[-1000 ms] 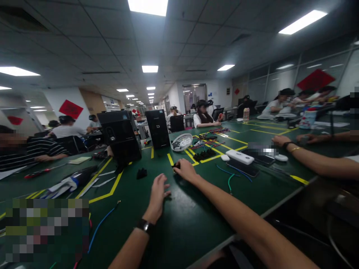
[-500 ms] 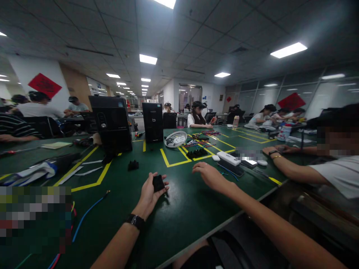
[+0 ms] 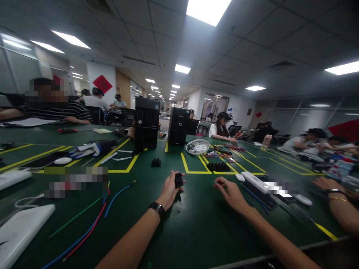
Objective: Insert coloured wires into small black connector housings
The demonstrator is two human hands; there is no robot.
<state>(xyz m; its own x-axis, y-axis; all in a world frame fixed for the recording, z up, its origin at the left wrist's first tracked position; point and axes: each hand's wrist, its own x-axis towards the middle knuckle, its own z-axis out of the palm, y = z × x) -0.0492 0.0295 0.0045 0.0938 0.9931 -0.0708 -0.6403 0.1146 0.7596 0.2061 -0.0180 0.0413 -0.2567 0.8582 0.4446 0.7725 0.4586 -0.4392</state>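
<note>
My left hand, with a dark watch on its wrist, has its fingers wrapped round a small black block and holds it just above the green table. My right hand is a little to the right, over the table, with thumb and fingers drawn together. Something thin and tiny seems to show at its fingertips, too small to name. A similar black knobbed block sits on the table beyond my left hand. A longer row of black blocks lies beyond my right hand.
Two black computer towers stand at the back. Beside them lie a white round basket-like part and bundled wires. A white power bank is at right; loose wires lie at left. A co-worker's arm rests at right.
My view has turned left, so the scene sits further right. My left hand still holds the black block. My right hand's fingers have drawn together near the table.
</note>
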